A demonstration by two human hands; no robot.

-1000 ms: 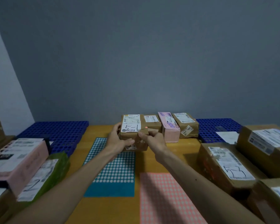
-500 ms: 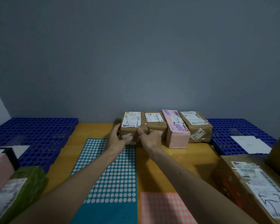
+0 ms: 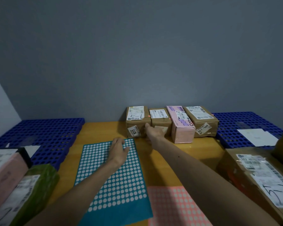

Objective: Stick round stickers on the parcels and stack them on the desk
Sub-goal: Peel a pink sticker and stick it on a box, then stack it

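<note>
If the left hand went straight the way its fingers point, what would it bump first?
Probably the leftmost brown parcel: the left hand, over the teal sheet, points toward its front.

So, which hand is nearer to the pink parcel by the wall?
Right. The right hand is just left of the pink parcel; the left hand is farther left, over the teal sticker sheet.

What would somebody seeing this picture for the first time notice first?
Most likely the row of four parcels against the wall at the far edge of the desk, with the pink box standing out among three brown ones and the right hand reaching to the leftmost brown parcel. Next comes the teal sticker sheet covered in white dots in the middle of the desk, with the left hand over its far end.
</note>
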